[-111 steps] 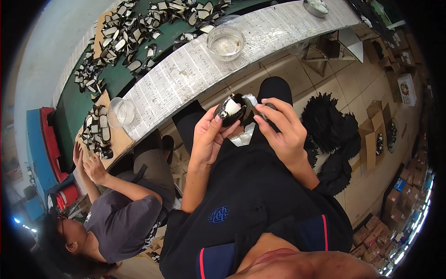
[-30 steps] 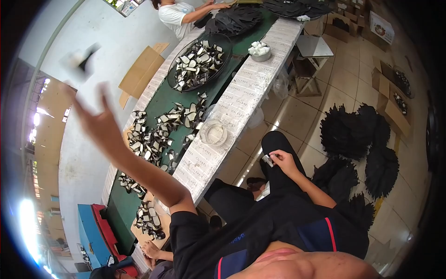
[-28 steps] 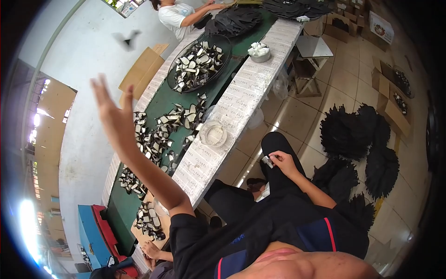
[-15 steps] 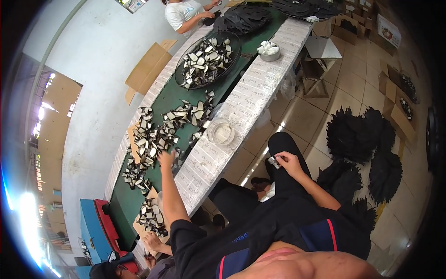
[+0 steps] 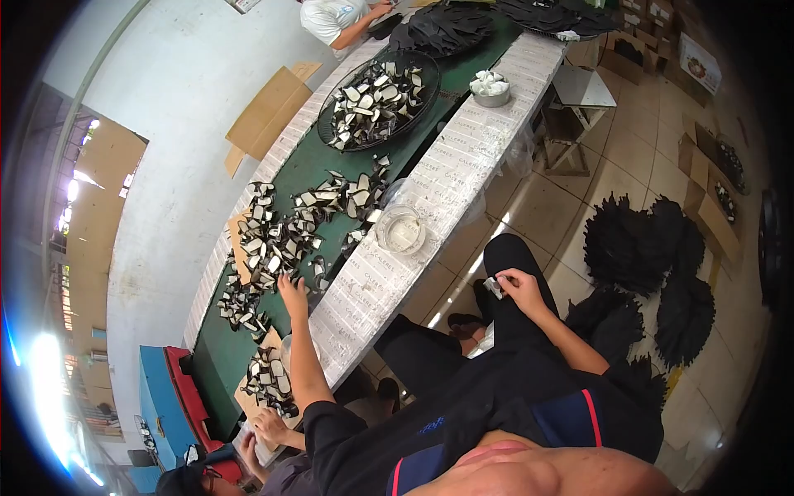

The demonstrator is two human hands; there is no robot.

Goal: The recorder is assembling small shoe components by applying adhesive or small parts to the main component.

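Note:
Over the green table, my left hand has its fingers apart and seems to hold nothing. It is at the near edge of a heap of small curved black pieces with whitish inner faces, which look like shoe parts. One such piece lies just beyond my fingers. At my knee, my right hand pinches a small white wad; its exact kind cannot be made out. A clear round bowl sits on the paper-covered ledge between my hands.
Farther along stand a black basket of similar pieces and a metal bowl of white wads. Co-workers sit at the far end and close on my left. Black bundles and cartons lie on the floor at right.
My left hand has shifted slightly down and left, away from the piece beside it. The right hand still pinches the white wad. The co-worker on my left has moved a hand.

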